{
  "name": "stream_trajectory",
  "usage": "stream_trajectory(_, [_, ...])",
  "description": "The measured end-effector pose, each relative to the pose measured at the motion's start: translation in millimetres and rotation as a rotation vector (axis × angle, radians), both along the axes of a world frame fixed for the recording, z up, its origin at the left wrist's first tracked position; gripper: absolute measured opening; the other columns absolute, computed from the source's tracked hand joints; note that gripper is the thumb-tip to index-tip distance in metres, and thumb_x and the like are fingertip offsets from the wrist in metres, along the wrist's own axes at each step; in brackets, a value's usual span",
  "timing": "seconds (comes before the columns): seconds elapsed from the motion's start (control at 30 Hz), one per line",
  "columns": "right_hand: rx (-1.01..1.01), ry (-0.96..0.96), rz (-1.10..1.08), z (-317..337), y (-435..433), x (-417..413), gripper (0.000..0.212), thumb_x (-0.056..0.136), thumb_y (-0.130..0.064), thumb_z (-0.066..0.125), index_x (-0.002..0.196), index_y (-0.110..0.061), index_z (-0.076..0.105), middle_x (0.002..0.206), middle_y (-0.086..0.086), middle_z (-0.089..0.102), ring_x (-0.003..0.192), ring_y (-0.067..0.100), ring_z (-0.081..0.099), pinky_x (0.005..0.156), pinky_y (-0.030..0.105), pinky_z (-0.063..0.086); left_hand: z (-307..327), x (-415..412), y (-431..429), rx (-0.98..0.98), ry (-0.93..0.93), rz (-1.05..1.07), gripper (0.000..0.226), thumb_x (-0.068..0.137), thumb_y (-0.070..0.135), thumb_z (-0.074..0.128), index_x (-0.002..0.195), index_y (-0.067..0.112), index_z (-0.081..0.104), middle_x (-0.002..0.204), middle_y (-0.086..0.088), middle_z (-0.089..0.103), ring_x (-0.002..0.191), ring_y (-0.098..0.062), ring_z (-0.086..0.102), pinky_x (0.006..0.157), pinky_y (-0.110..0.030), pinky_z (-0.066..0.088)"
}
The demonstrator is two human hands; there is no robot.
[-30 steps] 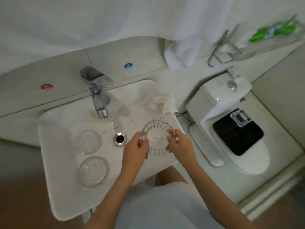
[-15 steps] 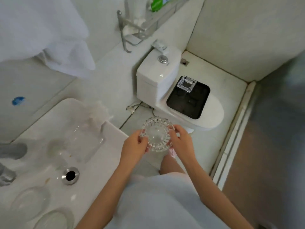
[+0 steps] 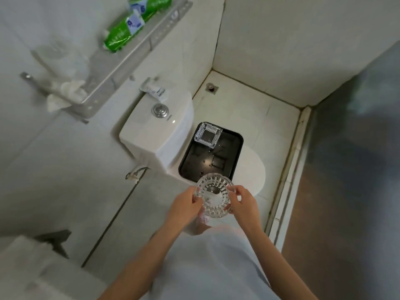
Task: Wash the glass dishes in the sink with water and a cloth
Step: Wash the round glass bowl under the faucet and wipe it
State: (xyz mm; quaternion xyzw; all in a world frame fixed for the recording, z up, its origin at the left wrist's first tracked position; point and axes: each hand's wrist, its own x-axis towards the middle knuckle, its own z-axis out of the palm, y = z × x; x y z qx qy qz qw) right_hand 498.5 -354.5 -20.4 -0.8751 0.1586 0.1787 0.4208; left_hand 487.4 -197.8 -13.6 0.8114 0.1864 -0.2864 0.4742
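Observation:
A round ribbed glass dish is held level between both hands, just in front of the black tray that lies on the closed toilet lid. My left hand grips its left rim and my right hand grips its right rim. A square glass dish stands on the far left corner of the tray. Only a corner of the white sink shows at the lower left; the cloth and the other dishes are out of view.
The white toilet with its flush button stands against the left wall. Above it a metal shelf carries green packets. A floor drain sits in the far corner. A raised threshold borders the tiled floor on the right.
The view has swung right, away from the sink toward the toilet. Both hands have carried the round dish from over the basin to the near edge of the black tray.

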Motion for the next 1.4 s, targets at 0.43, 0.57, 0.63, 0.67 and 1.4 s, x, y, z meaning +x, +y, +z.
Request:
stream_trajectory(0.43, [0.01, 0.177, -0.324, -62.5, -17.7, 144.0, 0.022, 0.095, -0.017, 0.048, 0.109, -0.006, 0.061, 0.099, 0.009, 0.061, 0.091, 0.028, 0.061, 0.081, 0.048, 0.054, -58.1, 177.1, -33.3, 0.056, 0.055, -0.231, 0.022, 0.095, 0.012, 0.043, 0.116, 0.009, 0.049, 0.087, 0.001, 0.052, 0.076, -0.014, 0.052, 0.061, -0.024, 0.041])
stream_trajectory(0.57, [0.036, 0.26, -0.417, -105.0, -36.2, 191.1, 0.021, 0.092, -0.01, 0.05, 0.108, -0.008, 0.064, 0.099, 0.011, 0.062, 0.081, 0.022, 0.06, 0.077, 0.042, 0.056, -109.1, 226.0, -52.8, 0.055, 0.111, -0.243, 0.009, 0.092, 0.012, 0.046, 0.099, 0.007, 0.048, 0.094, -0.013, 0.06, 0.086, -0.03, 0.062, 0.074, -0.041, 0.053])
stream_trajectory(0.63, [0.107, 0.314, -0.486, -129.7, -48.9, 217.3, 0.021, 0.092, -0.006, 0.05, 0.109, -0.009, 0.062, 0.084, 0.006, 0.057, 0.066, 0.013, 0.054, 0.068, 0.035, 0.056, -139.7, 251.2, -63.5, 0.036, 0.133, -0.225, 0.004, 0.089, 0.011, 0.048, 0.087, 0.008, 0.049, 0.096, -0.018, 0.062, 0.091, -0.035, 0.062, 0.081, -0.045, 0.053])
stream_trajectory(0.67, [0.134, 0.333, -0.509, -142.0, -54.9, 229.8, 0.021, 0.092, -0.005, 0.049, 0.109, -0.008, 0.061, 0.078, 0.003, 0.054, 0.063, 0.011, 0.052, 0.067, 0.034, 0.055, -157.2, 263.1, -69.0, 0.028, 0.136, -0.212, 0.004, 0.088, 0.01, 0.049, 0.085, 0.007, 0.051, 0.096, -0.02, 0.062, 0.091, -0.036, 0.062, 0.082, -0.046, 0.053])
stream_trajectory(1.4, [-0.256, 0.224, -0.057, -329.5, -107.2, 345.9, 0.031, 0.089, -0.006, 0.047, 0.113, -0.013, 0.066, 0.107, 0.009, 0.067, 0.094, 0.028, 0.062, 0.073, 0.026, 0.044, -354.0, 330.5, -147.6, -0.15, 0.368, 0.809, 0.027, 0.091, 0.002, 0.051, 0.115, -0.002, 0.062, 0.065, -0.002, 0.052, 0.054, -0.006, 0.047, 0.043, -0.011, 0.039])
